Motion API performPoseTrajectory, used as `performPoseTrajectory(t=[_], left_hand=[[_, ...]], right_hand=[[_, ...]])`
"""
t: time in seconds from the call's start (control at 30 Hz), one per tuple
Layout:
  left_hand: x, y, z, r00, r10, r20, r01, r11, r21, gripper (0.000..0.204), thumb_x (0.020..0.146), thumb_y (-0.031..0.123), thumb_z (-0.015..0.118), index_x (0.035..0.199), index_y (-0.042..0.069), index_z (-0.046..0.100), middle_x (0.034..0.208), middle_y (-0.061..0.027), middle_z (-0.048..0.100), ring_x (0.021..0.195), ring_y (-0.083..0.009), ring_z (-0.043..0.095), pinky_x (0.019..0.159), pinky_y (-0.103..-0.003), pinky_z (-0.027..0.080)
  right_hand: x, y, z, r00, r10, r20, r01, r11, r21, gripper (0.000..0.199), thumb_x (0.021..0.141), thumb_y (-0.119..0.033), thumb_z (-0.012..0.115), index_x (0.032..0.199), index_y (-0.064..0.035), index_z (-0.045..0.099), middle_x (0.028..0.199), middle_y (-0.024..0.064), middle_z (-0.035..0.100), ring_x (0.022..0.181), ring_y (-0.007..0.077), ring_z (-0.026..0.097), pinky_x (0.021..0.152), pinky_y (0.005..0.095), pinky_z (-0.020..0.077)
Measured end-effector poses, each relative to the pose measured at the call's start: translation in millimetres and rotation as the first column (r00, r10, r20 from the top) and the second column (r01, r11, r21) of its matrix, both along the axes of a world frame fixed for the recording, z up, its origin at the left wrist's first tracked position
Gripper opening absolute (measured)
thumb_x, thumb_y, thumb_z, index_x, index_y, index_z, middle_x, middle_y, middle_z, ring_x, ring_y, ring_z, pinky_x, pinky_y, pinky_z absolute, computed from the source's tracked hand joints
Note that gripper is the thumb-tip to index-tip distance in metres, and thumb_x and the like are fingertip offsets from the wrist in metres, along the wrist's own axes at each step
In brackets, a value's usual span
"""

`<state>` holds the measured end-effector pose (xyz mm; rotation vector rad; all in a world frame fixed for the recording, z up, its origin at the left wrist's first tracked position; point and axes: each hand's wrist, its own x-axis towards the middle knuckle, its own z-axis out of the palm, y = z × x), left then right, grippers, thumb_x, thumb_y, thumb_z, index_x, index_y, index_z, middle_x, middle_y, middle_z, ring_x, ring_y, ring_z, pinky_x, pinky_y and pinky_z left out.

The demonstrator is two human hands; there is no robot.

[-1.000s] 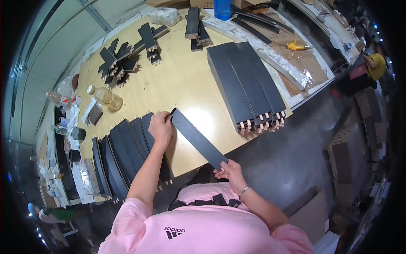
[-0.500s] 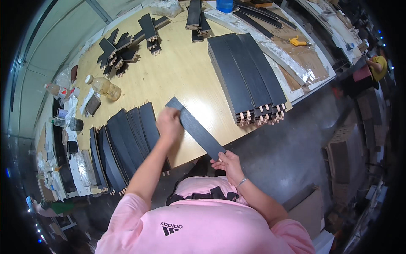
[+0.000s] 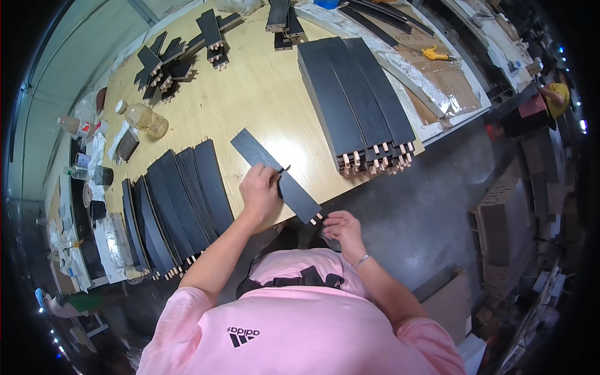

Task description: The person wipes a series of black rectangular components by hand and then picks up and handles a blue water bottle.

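A long black plank (image 3: 265,161) with pale wooden tenons at its near end lies slantwise on the near edge of the wooden table (image 3: 262,100). My left hand (image 3: 260,192) rests on the plank's middle. It is closed around a small thin dark tool whose tip (image 3: 285,169) touches the plank. My right hand (image 3: 342,229) is below the table edge and grips the plank's near end by the tenons. Just left of my left hand lies a fanned row of similar black planks (image 3: 175,194).
A tidy stack of black planks (image 3: 353,94) lies to the right, and short black pieces (image 3: 165,62) at the far left. A plastic bottle (image 3: 145,117) and clutter line the left edge. A yellow tool (image 3: 434,55) lies on cardboard. A person in yellow (image 3: 553,97) is at the far right.
My left hand has slid from the plank's far end toward its middle. The plank has shifted slightly left on the table, and my right hand has stayed at the near end.
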<state>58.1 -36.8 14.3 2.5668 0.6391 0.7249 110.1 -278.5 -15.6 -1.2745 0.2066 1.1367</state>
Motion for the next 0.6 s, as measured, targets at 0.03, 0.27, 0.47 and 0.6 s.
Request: performPoseTrajectory(t=[0.03,0.27,0.47,0.6], left_hand=[[-9,-11,-3,0.994,-0.107,-0.026,0.107,0.994,0.006,0.005,0.071,0.006,0.067,0.074,0.008,0.064,0.073,-0.0122,0.055,0.070,-0.0321,0.059,0.057,-0.045,0.047],[-45,-66,18,0.950,-0.312,0.032,0.309,0.913,-0.267,0.010,0.072,0.010,0.076,0.075,0.005,0.068,0.069,-0.0110,0.055,0.064,-0.0287,0.059,0.058,-0.040,0.048],[-39,32,22,0.981,0.158,0.111,-0.099,0.907,-0.410,0.005,0.079,0.002,0.072,0.082,-0.001,0.070,0.075,-0.0109,0.064,0.065,-0.0198,0.062,0.061,-0.031,0.049],[-28,69,19,0.961,0.276,0.031,-0.249,0.905,-0.346,0.006,0.080,0.007,0.072,0.083,0.002,0.070,0.078,-0.0105,0.064,0.069,-0.0228,0.063,0.065,-0.033,0.048]], right_hand=[[0,0,-8,0.988,-0.104,0.114,0.111,0.993,-0.049,0.034,0.078,0.013,0.050,0.109,0.0009,0.056,0.099,0.0126,0.065,0.078,0.0173,0.066,0.071,0.0288,0.0562],[0,16,9,0.596,0.108,0.796,0.031,0.987,-0.157,0.041,0.074,0.002,0.070,0.113,-0.0012,0.054,0.106,0.0105,0.054,0.090,0.0180,0.061,0.070,0.0296,0.0528],[-15,38,27,0.235,0.420,0.877,-0.078,0.907,-0.414,0.050,0.074,-0.009,0.077,0.118,-0.0007,0.055,0.104,0.0132,0.055,0.090,0.0245,0.062,0.075,0.0382,0.0529],[-10,27,18,0.972,0.166,0.165,-0.182,0.979,0.092,0.033,0.099,-0.020,0.048,0.117,0.0063,0.056,0.092,0.0202,0.067,0.079,0.0264,0.067,0.072,0.0376,0.0559]])
